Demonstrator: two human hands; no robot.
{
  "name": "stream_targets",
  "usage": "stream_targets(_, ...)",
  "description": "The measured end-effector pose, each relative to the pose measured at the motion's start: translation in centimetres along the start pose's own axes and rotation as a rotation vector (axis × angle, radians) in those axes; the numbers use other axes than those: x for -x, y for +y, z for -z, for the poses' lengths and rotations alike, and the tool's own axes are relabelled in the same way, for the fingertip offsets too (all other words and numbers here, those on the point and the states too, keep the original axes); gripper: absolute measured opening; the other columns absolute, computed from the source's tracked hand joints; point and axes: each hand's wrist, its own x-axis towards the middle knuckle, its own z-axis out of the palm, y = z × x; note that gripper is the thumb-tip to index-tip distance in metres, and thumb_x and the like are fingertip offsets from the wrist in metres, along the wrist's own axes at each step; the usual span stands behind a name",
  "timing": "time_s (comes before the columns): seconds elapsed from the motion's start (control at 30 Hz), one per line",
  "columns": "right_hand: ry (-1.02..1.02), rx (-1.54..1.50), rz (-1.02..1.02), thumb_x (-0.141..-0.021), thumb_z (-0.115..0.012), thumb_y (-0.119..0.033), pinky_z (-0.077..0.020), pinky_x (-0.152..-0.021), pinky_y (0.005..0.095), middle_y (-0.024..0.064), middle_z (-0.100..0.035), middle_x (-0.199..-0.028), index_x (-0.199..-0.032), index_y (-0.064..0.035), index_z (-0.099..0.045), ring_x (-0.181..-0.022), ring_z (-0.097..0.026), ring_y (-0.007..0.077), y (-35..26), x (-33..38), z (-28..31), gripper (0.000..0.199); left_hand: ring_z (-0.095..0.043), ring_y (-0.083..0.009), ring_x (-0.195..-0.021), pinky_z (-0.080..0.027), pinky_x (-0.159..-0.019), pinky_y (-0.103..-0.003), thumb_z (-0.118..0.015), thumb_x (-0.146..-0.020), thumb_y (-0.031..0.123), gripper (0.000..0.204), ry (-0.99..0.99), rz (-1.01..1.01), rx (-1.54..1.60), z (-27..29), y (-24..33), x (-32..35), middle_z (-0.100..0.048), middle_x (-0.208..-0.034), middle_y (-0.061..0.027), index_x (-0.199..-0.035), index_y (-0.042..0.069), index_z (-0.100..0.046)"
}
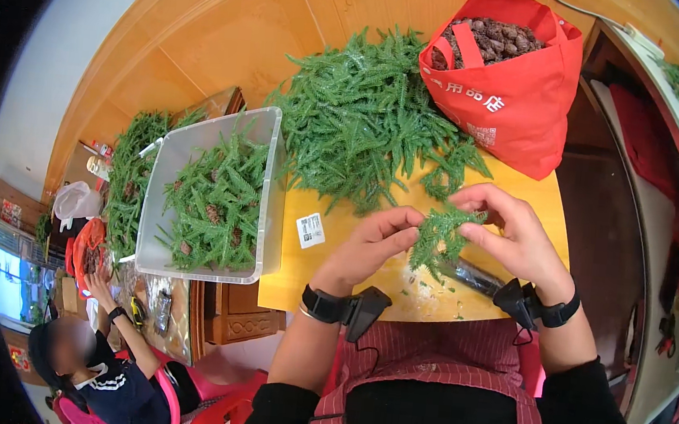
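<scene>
Left hand (383,242) and right hand (507,231) closely pinch 1 sprig (439,234) above the near edge of the table (286,270); a hard tug could snap it, a nudge roll the tube (473,277) off.

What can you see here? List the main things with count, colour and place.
Sprig: one, green, between the hands
Sprig pile: one, green, far side of table
Table: one, yellow, centre
Red bag: one, red, table's far right
Pine cones: many, brown, inside red bag
Bin: one, translucent, left, holding greenery and cones
Label: one, white, on table near bin
Tube-like object: one, dark, below right hand
Thin bag: one, white, far left
Screen: one, bluish, left edge
Co-worker: one, dark top, lower left
Wrist devices: two, black, one per wrist
Left hand: one, bare, sprig's left edge
Right hand: one, bare, holding sprig
</scene>
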Motion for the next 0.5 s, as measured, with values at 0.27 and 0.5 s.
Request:
stream_targets(0.27,0.091,-0.007,-0.044,-0.072,-0.064,0.0,-0.045,-0.065,0.0216,0.0024,-0.057,-0.085,-0.096,-0.0007,-0.054,-0.076,-0.053,0.0081,-0.7,0.9,-1.0,0.026,-0.048,-0.0135,-0.098,-0.038,-0.086,-0.028,-0.058,-0.082,0.023,0.039,0.043,-0.041,0.199,-1.5,-0.5,0.2,-0.05,-0.105,-0.0043,-0.114,0.005,-0.044)
stream_targets(0.5,0.19,0.132,0.057,-0.069,-0.066,0.0,-0.0471,-0.062,0.0228,0.0049,-0.057,-0.081,-0.09,-0.0012,-0.055,-0.073,-0.055,0.0112,-0.7,1.1,-1.0,0.024,-0.049,-0.0142,-0.099,-0.04,-0.084,-0.029,-0.061,-0.079,0.028,0.043,0.219,-0.224,-0.112,-4.0,1.1,0.1,-0.05,-0.103,-0.0035,-0.111,0.004,-0.045)
